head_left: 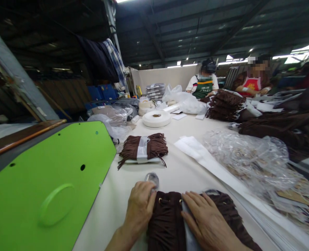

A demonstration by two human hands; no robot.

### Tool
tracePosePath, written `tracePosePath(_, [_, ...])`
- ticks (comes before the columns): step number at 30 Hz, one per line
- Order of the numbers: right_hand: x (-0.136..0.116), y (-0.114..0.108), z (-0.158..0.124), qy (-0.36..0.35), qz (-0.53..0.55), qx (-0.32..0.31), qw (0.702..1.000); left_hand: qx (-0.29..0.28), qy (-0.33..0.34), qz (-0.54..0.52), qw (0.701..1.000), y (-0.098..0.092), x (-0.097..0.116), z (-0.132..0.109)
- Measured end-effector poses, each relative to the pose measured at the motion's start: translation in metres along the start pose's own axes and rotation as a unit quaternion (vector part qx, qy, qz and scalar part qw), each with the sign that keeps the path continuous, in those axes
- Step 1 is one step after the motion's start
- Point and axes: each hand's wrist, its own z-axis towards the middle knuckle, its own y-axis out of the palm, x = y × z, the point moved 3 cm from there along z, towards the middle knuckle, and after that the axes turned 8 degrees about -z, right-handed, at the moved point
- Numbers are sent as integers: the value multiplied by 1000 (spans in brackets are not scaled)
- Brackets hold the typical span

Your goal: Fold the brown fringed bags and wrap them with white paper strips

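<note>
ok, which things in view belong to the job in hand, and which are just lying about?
Job in hand:
dark-brown fringed fabric piece with gold-toned eyelets, between the left hand and right hand
probably the pale-wrapped brown fringed bundle

Lying about, apparently:
flat round white roll
crumpled clear plastic heap
long white sheet material

The dark roof [191, 31] leaves the upper picture dim, deepest toward ten o'clock. White light comes from a cut-off lamp [123, 1] near twelve, strip lights [182, 65] at one and blown-out bright openings [304, 52] between two and three. The pale tabletop [121, 184] at seven is evenly lit; crumpled plastic [251, 160] past three catches small glints. Brown fringe [166, 223] at six sinks into shadow. Wide-angle stretch slants the outer edges, three o'clock smears softly, and pixel blocks [207, 76] mask heads near two.
</note>
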Motion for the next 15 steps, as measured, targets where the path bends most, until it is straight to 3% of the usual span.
tracePosePath(3, [-13, -6, 29, 32, 40, -50, 997, -56, 19, 28, 998, 15, 7, 8])
tracePosePath(7, [-27, 2, 54, 68, 80, -118, 987, 34, -176, -15, 984, 13, -17, 16])
tracePosePath(9, [-28, 9, 57, 81, 84, -124, 985, 41, -256, -18, 966, 10, -29, 20])
tracePosePath(15, [-24, 19, 54, 113, 98, -121, 981, -12, -299, -54, 953, 19, -31, 36])
